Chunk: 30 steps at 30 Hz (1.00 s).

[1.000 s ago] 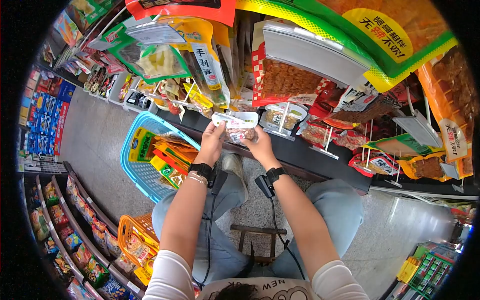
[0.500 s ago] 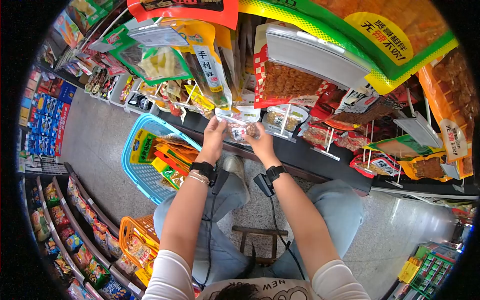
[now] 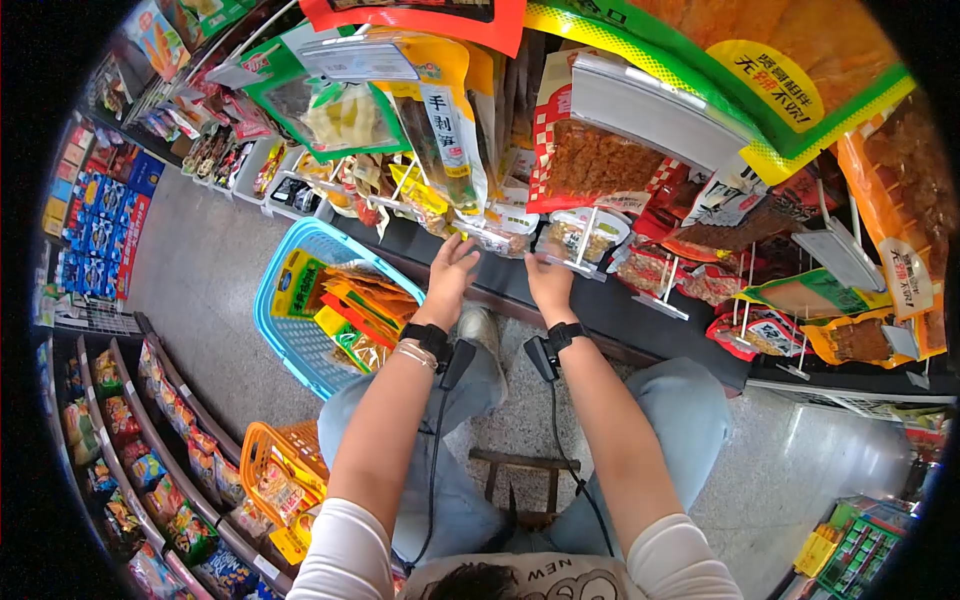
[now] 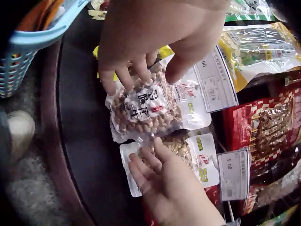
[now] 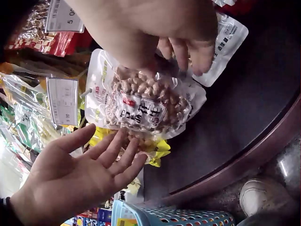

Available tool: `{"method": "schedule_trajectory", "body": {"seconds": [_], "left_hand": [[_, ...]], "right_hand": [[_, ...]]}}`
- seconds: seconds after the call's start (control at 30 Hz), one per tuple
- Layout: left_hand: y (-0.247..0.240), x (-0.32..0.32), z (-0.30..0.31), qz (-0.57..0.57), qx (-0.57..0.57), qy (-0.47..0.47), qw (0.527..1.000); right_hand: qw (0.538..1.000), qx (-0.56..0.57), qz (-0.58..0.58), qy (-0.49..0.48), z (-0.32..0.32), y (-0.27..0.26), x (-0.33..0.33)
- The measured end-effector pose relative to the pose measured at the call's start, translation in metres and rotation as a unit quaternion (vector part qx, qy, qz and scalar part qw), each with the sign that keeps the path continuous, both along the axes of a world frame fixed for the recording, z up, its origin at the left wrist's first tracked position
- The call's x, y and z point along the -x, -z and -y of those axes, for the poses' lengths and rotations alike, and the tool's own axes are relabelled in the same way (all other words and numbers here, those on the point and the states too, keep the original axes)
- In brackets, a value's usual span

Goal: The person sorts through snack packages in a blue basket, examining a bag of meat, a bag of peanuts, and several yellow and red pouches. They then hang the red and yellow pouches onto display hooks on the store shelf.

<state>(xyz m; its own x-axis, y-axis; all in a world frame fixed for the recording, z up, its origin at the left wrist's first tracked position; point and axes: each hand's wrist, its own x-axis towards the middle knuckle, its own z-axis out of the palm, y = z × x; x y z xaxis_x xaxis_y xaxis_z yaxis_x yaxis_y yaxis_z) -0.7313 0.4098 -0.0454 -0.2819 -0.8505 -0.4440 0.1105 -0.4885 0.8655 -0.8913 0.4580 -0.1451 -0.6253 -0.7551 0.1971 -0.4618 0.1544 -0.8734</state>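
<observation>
A clear pouch of peanuts with a white label hangs at the front of the rack, between the two hands. My left hand is beside it, fingers spread and loosely bent, gripping nothing; in the left wrist view its fingertips overlap the pouch's edge. On the other side is my right hand, its fingers relaxed over the neighbouring pouch. Whether its fingertips touch either pouch, I cannot tell.
Large snack bags hang above, with price tags on the hooks. A dark shelf ledge curves below. A blue basket with packets and an orange basket stand at the left; a low stool is between the legs.
Both hands have let go of the peanut pouch they held between them and moved slightly apart and down. It now hangs with the others. The head view has shifted a little.
</observation>
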Motion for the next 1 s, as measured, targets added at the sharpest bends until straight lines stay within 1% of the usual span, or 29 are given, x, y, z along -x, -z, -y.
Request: {"method": "schedule_trajectory", "body": {"seconds": [0.1,0.2,0.23,0.33,0.4,0.43,0.47,0.53,0.57,0.63,0.67,0.7,0.73,0.77,0.8,0.87,0.9,0.93,1.0], "left_hand": [[-0.005,-0.006,0.002,0.047,-0.009,-0.059,0.997],[-0.019,-0.020,0.008,0.080,-0.035,-0.087,0.992],[-0.031,-0.023,0.005,0.087,-0.018,-0.110,0.990],[-0.048,-0.047,0.012,0.092,-0.002,-0.139,0.986],[-0.081,-0.068,0.004,0.098,-0.011,-0.146,0.984],[-0.084,-0.083,0.009,0.086,-0.026,-0.152,0.984],[-0.097,-0.096,0.008,0.072,-0.039,-0.156,0.984],[-0.116,-0.123,0.003,0.070,-0.031,-0.157,0.985],[-0.102,-0.147,0.008,0.090,0.024,-0.123,0.988],[-0.085,-0.188,0.009,0.082,0.060,-0.108,0.989],[-0.083,-0.207,0.006,0.055,0.039,-0.126,0.990],[-0.077,-0.229,0.003,0.220,0.102,-0.011,0.970],[-0.071,-0.251,0.001,0.377,0.173,0.090,0.905],[-0.067,-0.260,-0.008,0.297,0.089,-0.002,0.951],[-0.064,-0.269,-0.017,0.209,0.005,-0.093,0.973],[-0.055,-0.296,-0.026,0.110,-0.107,-0.208,0.966],[-0.054,-0.314,-0.029,0.072,-0.133,-0.215,0.965],[-0.058,-0.323,-0.027,0.093,-0.137,-0.241,0.956],[-0.060,-0.353,-0.022,0.085,-0.081,-0.236,0.965]], "right_hand": [[0.993,-0.063,0.071,-0.073,-0.015,-0.041,-0.015],[0.978,-0.066,0.149,-0.127,-0.020,-0.048,-0.031],[0.971,-0.075,0.166,-0.155,-0.023,-0.056,-0.036],[0.936,-0.091,0.273,-0.202,-0.033,-0.101,-0.050],[0.930,-0.083,0.280,-0.222,-0.036,-0.115,-0.058],[0.925,-0.087,0.296,-0.224,-0.039,-0.129,-0.064],[0.919,-0.089,0.310,-0.226,-0.042,-0.144,-0.069],[0.905,-0.104,0.334,-0.242,-0.044,-0.154,-0.080],[0.895,-0.110,0.353,-0.248,-0.044,-0.159,-0.085],[0.876,-0.138,0.383,-0.258,-0.042,-0.168,-0.094],[0.870,-0.140,0.399,-0.254,-0.040,-0.168,-0.099],[0.863,-0.144,0.415,-0.248,-0.039,-0.167,-0.102],[0.856,-0.148,0.431,-0.243,-0.037,-0.167,-0.105],[0.854,-0.172,0.419,-0.256,-0.035,-0.168,-0.106],[0.844,-0.185,0.441,-0.243,-0.034,-0.163,-0.108],[0.821,-0.209,0.487,-0.213,-0.031,-0.144,-0.112],[0.816,-0.230,0.488,-0.206,-0.032,-0.135,-0.114],[0.810,-0.247,0.491,-0.204,-0.034,-0.126,-0.116],[0.796,-0.284,0.497,-0.198,-0.041,-0.106,-0.121]]}}
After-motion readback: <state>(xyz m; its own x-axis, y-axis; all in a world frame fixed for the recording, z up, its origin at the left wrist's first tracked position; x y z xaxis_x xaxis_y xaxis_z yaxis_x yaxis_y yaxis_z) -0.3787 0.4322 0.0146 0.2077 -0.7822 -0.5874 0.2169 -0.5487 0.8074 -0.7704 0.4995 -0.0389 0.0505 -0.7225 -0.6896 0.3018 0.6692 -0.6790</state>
